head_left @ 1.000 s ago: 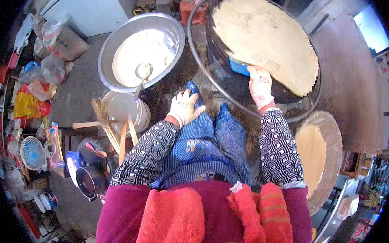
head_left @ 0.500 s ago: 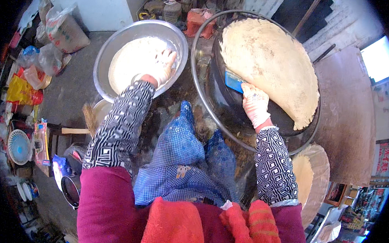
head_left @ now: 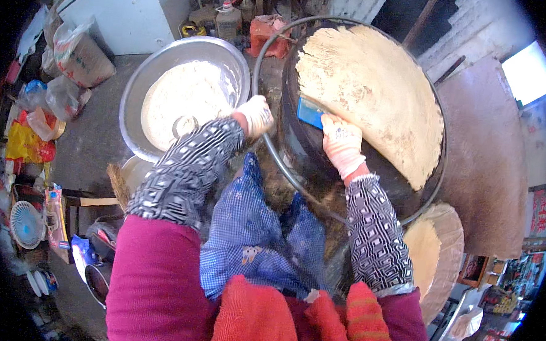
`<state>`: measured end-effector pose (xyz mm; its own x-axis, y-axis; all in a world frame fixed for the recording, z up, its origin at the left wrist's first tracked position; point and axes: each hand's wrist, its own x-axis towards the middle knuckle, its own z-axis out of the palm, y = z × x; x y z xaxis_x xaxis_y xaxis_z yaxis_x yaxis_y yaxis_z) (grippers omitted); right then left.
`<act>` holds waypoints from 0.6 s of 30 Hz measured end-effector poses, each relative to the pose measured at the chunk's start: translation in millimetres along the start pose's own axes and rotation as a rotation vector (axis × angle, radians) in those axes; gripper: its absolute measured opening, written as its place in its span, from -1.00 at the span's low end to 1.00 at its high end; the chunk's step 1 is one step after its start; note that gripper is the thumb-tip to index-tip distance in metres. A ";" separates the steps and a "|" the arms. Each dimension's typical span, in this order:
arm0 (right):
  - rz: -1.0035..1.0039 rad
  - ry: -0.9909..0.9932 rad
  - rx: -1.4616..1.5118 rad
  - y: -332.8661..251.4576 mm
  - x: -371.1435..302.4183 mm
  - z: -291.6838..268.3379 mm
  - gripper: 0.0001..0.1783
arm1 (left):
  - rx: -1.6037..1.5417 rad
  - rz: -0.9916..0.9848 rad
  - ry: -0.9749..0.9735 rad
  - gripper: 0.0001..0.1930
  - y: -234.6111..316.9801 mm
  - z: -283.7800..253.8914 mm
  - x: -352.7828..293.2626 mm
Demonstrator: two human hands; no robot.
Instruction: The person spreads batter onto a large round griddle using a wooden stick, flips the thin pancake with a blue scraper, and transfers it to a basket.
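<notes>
In my gloved right hand point(head_left: 342, 143) is a blue scraper point(head_left: 310, 113), its blade along the straight lower-left edge of a large, thin pale crepe point(head_left: 376, 92). The crepe covers most of a round black griddle point(head_left: 372, 157), whose dark surface shows below that edge. My gloved left hand point(head_left: 256, 115) is closed in a fist over the left side of the metal ring point(head_left: 284, 163) around the griddle. What its fingers hold, if anything, is hidden. Left of it stands a wide metal basin point(head_left: 131, 101) of pale batter or dough point(head_left: 181, 98), with a small round thing point(head_left: 184, 126) in it.
A round tray point(head_left: 451, 241) with pale flat sheets sits at the lower right, below a brown board point(head_left: 483, 163). A white cabinet point(head_left: 117, 17), a plastic jug point(head_left: 228, 20) and a red container point(head_left: 269, 34) stand behind. Bags point(head_left: 81, 52) and a broom point(head_left: 119, 184) are at left.
My left hand has left the basin, moved right to the griddle's ring, and closed from spread fingers. My right hand still holds the scraper at the crepe's edge. The view has shifted slightly.
</notes>
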<state>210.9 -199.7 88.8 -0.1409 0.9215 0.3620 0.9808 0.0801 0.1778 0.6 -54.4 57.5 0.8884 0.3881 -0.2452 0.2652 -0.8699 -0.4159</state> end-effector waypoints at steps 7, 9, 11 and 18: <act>0.053 -0.065 -0.021 8.3 1.3 -1.7 -0.71 | -0.450 0.085 0.174 -0.86 272.0 -108.9 -18.8; 0.052 -0.034 0.046 -4.4 8.7 4.2 -0.68 | -0.911 0.212 0.975 -0.56 329.3 -100.3 -34.1; 0.067 -0.105 -0.004 -9.6 15.7 1.3 -0.69 | -0.907 0.419 0.730 -0.57 318.1 -82.4 -52.7; 0.127 -0.247 -0.079 8.0 9.8 -2.3 -0.60 | -0.852 -0.234 0.739 -0.62 143.4 -51.5 -102.5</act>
<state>217.1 -190.9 95.9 0.0290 0.9876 0.1542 0.9737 -0.0628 0.2192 -33.1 -234.6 68.1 0.7118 0.5388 0.4505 0.3695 -0.8328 0.4122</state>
